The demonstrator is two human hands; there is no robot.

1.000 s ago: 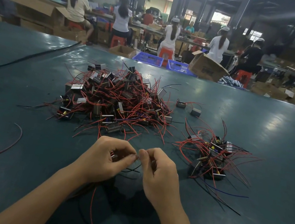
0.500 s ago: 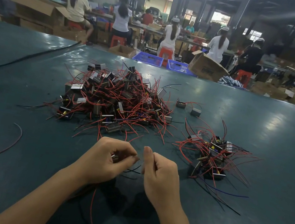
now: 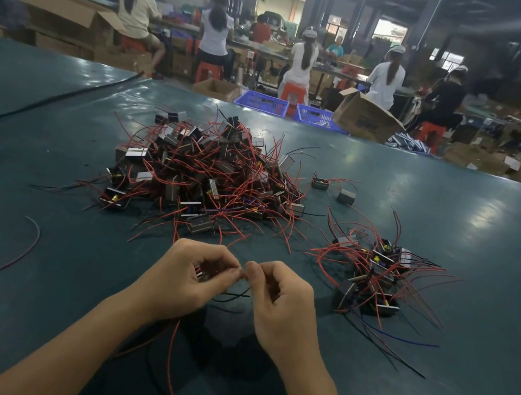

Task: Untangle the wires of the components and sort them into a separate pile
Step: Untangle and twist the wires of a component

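Your left hand (image 3: 183,283) curls round a boxy component (image 3: 202,274); your right hand (image 3: 283,306) pinches its thin wire (image 3: 242,275). The tangled red heap (image 3: 207,174) lies ahead on the smooth table (image 3: 26,295), with the smaller pile (image 3: 374,273) to the right.

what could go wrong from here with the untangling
1. The left hand grips a component while the right hand pinches one of its wires; a hard tug might strain that lead.
2. The other wires dangle below the wrists and could snag.
3. The sorted pile fans its leads toward the big pile, so they might retangle.
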